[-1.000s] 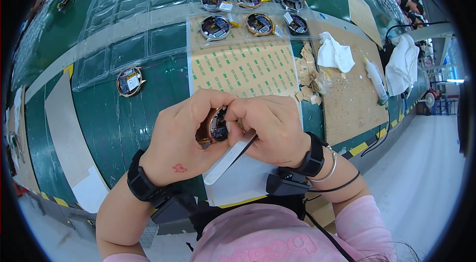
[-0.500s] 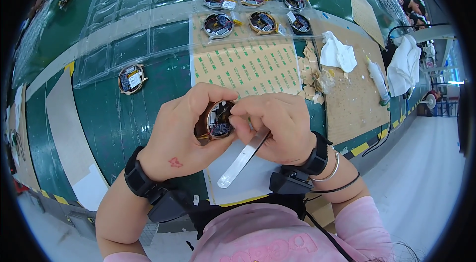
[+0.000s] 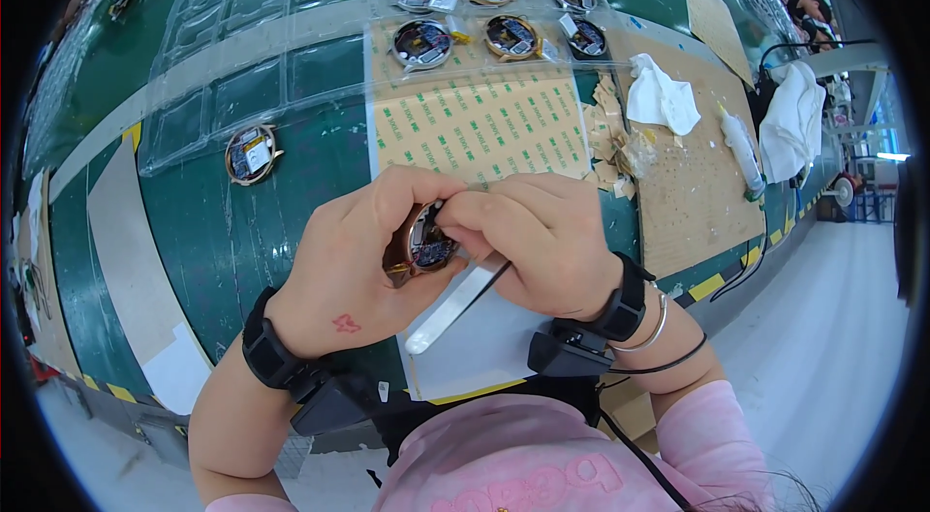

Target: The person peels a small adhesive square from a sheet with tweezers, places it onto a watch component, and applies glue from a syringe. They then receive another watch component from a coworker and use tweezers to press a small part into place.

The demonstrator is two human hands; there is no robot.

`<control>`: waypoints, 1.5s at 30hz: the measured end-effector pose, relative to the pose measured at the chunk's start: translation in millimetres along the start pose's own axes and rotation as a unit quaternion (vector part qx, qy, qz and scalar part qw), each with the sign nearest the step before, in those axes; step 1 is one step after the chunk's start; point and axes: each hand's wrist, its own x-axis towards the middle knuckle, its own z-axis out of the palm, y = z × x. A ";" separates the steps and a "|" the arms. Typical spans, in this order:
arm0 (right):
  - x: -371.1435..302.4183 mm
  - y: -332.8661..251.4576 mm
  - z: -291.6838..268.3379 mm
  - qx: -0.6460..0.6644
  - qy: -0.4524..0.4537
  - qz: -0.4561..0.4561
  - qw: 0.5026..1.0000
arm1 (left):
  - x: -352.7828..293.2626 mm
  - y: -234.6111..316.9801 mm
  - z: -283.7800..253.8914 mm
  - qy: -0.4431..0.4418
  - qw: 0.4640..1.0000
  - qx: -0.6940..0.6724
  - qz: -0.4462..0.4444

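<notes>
My left hand (image 3: 354,265) is curled round an open round watch case (image 3: 431,248), holding it tilted over the bench. Dark circuit parts show inside its copper-coloured rim, and a thin wire lies by its lower left edge. My right hand (image 3: 547,236) is closed, with thumb and forefinger pinched at the right side of the case's inside. Whatever those fingertips touch is hidden. Silver tweezers (image 3: 450,310) are tucked in the right hand, their rounded end sticking out down and left. Under the hands lie a white sheet (image 3: 484,342) and tan, green-printed adhesive backing paper (image 3: 475,129).
Clear plastic trays (image 3: 262,57) with several watch cases span the back. Another watch case (image 3: 254,155) with a battery sits at left. On the right, a brown board (image 3: 693,212) bears a white cloth (image 3: 662,97), a white tube (image 3: 741,154) and paper scraps (image 3: 605,129).
My right hand has shifted slightly left and up over the watch case, covering more of its inside. The tweezers' rounded end has swung a little left and up.
</notes>
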 end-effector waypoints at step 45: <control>-3.4 -12.0 1.4 0.088 0.030 0.098 0.991 | -4.3 -4.5 3.7 -0.002 0.984 -0.168 -0.059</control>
